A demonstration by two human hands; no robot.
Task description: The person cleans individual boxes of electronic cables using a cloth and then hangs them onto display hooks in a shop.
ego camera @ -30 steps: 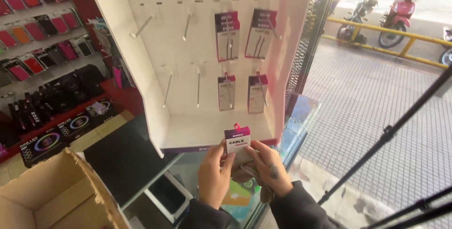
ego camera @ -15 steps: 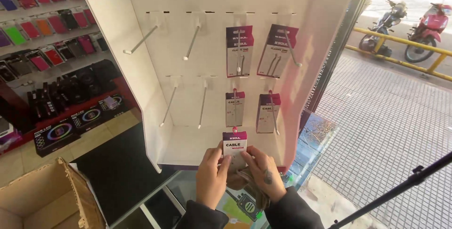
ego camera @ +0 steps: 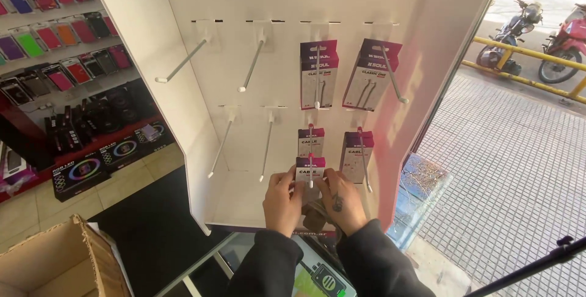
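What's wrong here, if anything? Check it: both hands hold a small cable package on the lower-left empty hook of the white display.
Wrong hook. In the head view the left hand and right hand hold the cable package on a lower hook right of centre, which already carries another package.

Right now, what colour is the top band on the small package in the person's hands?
Magenta pink above a white lower part, on the small package, seen in the head view.

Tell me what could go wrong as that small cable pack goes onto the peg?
Both hands, left hand and right hand, hold the small cable pack right at the tip of a long peg. It may miss the hanger hole and bend the card. Another pack already hangs further back, so pushing hard might crowd it. A slip could drop the pack onto the glass counter below.
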